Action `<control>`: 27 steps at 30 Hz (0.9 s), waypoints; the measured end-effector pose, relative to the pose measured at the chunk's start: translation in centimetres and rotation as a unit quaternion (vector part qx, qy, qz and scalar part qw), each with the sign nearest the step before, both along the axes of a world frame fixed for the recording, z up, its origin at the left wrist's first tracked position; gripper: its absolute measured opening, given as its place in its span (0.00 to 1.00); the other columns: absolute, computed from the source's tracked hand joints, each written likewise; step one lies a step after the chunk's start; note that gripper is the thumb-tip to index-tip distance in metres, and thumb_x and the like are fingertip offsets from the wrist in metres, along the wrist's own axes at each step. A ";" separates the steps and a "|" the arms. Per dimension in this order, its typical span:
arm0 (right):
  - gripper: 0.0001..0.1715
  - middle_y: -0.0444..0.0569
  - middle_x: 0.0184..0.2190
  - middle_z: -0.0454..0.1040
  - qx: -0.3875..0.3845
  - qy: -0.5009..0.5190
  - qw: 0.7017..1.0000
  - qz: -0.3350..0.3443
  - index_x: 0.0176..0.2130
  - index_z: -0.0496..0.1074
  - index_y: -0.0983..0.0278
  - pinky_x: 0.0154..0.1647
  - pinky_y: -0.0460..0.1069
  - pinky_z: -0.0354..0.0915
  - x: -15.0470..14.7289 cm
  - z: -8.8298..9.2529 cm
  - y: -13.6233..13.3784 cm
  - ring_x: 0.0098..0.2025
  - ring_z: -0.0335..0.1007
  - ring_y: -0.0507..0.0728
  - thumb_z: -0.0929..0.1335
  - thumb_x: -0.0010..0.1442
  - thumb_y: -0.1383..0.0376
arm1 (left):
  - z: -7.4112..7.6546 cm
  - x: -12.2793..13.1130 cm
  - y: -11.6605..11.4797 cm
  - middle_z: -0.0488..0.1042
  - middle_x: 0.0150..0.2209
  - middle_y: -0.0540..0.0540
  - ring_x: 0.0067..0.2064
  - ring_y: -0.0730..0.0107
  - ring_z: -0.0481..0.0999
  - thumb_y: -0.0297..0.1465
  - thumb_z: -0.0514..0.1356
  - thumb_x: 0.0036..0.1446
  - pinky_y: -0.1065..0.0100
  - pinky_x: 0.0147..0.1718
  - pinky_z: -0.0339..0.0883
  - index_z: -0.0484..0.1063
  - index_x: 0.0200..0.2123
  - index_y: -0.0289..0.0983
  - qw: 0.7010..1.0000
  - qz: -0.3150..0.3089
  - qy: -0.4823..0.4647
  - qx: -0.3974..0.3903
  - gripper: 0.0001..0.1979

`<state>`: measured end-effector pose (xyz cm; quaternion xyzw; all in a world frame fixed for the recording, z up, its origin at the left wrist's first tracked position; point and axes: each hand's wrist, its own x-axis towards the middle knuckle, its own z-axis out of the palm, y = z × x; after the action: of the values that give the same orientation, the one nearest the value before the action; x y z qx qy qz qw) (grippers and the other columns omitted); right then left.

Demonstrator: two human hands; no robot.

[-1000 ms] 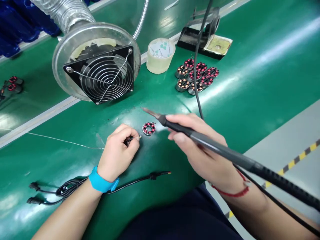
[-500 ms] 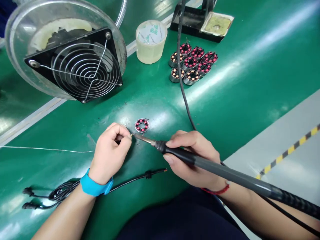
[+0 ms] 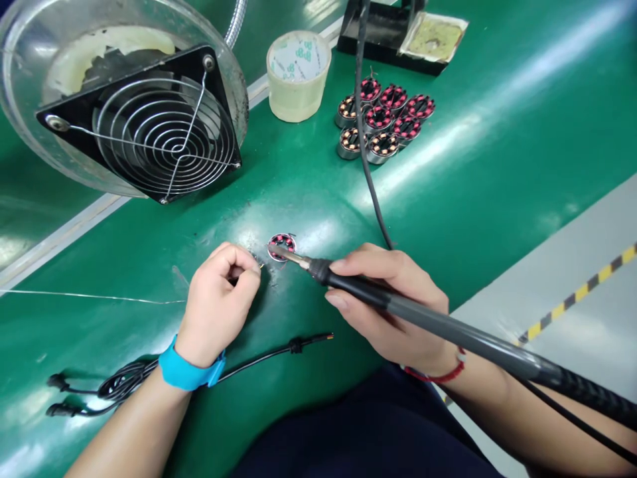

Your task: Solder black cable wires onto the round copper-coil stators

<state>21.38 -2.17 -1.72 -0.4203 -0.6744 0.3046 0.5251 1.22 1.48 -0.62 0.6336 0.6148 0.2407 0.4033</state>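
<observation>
Soldering iron tip on the small wound coil ring

Our right hand (image 3: 393, 312) grips the soldering iron (image 3: 423, 318) like a pen on its dark handle just behind the metal tip, which rests on the coil ring (image 3: 281, 244) lying flat on the green bench (image 3: 497, 166) just ahead of the grip. Our left hand (image 3: 219, 302) is pinched shut on a thin wire end (image 3: 259, 264) just beside the ring. The ring looks light and easily nudged, its fine windings fragile — we judge its outer rim the safe hold; the wire is limp and thin, best pinched close to its bare end.
</observation>
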 end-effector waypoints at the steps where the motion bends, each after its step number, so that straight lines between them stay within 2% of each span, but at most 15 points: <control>1: 0.15 0.48 0.37 0.77 -0.001 -0.021 1.000 0.006 0.45 0.69 0.60 0.35 0.49 0.72 0.1 0.3 0.3 0.32 0.73 0.53 0.70 0.58 0.71 | 0.0 0.0 0.0 0.69 0.29 0.50 0.32 0.71 0.68 0.25 0.55 0.51 0.68 0.32 0.60 0.66 0.23 0.37 1.000 0.000 0.001 -0.001 0.06; 4: 0.16 0.48 0.44 0.78 -0.028 -0.078 0.995 0.050 0.50 0.69 0.58 0.42 0.50 0.73 0.2 1.2 1.4 0.40 0.77 0.55 0.69 0.62 0.68 | 0.2 0.1 0.0 0.69 0.29 0.50 0.33 0.71 0.69 0.26 0.55 0.51 0.68 0.32 0.61 0.66 0.23 0.37 1.000 0.001 0.002 -0.004 0.06; 7: 0.17 0.45 0.44 0.78 -0.053 -0.118 0.987 0.090 0.53 0.67 0.57 0.44 0.50 0.72 0.1 1.8 2.8 0.41 0.77 0.54 0.64 0.65 0.67 | 0.3 0.1 0.1 0.69 0.30 0.50 0.32 0.71 0.69 0.27 0.54 0.52 0.69 0.31 0.61 0.66 0.24 0.37 1.000 -0.001 0.004 -0.006 0.05; 10: 0.17 0.44 0.44 0.76 -0.054 -0.185 0.973 0.127 0.52 0.66 0.57 0.46 0.50 0.68 -0.6 1.7 4.2 0.44 0.74 0.55 0.63 0.65 0.69 | 0.2 0.1 0.1 0.69 0.28 0.50 0.30 0.72 0.67 0.27 0.54 0.52 0.69 0.30 0.60 0.66 0.24 0.37 1.000 -0.002 0.013 -0.003 0.06; 14: 0.23 0.49 0.41 0.74 -0.047 -0.247 0.953 0.169 0.55 0.63 0.64 0.47 0.53 0.63 -1.9 0.9 5.2 0.44 0.67 0.58 0.64 0.60 0.73 | 0.2 0.1 0.2 0.67 0.26 0.52 0.27 0.74 0.64 0.26 0.54 0.51 0.70 0.28 0.59 0.66 0.24 0.37 1.000 0.002 0.020 -0.003 0.05; 19: 0.21 0.48 0.35 0.71 -0.025 -0.259 0.953 0.158 0.53 0.65 0.66 0.42 0.52 0.59 -3.2 -0.7 5.7 0.38 0.62 0.58 0.63 0.59 0.74 | 0.4 0.1 0.2 0.67 0.26 0.52 0.27 0.75 0.64 0.25 0.54 0.51 0.71 0.28 0.59 0.67 0.25 0.37 1.000 0.001 0.023 0.012 0.05; 22: 0.20 0.49 0.36 0.72 0.006 -0.249 0.960 0.132 0.53 0.64 0.65 0.42 0.52 0.58 -3.3 -1.6 6.0 0.38 0.61 0.58 0.62 0.61 0.72 | 0.5 0.0 0.2 0.67 0.28 0.51 0.29 0.75 0.66 0.27 0.56 0.54 0.71 0.30 0.61 0.69 0.26 0.36 0.999 0.007 0.019 0.030 0.05; 27: 0.21 0.49 0.39 0.73 0.037 -0.213 0.972 0.087 0.55 0.61 0.64 0.45 0.54 0.59 -2.9 -2.3 5.9 0.41 0.62 0.58 0.60 0.62 0.71 | 0.6 -0.3 0.5 0.69 0.24 0.51 0.24 0.76 0.65 0.33 0.58 0.55 0.73 0.22 0.61 0.71 0.30 0.36 0.992 0.045 -0.073 -0.095 0.06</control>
<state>18.46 3.76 -3.99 -0.3955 -0.8157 0.2275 0.3556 0.93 1.93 -0.03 0.5452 0.6312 0.2450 0.4943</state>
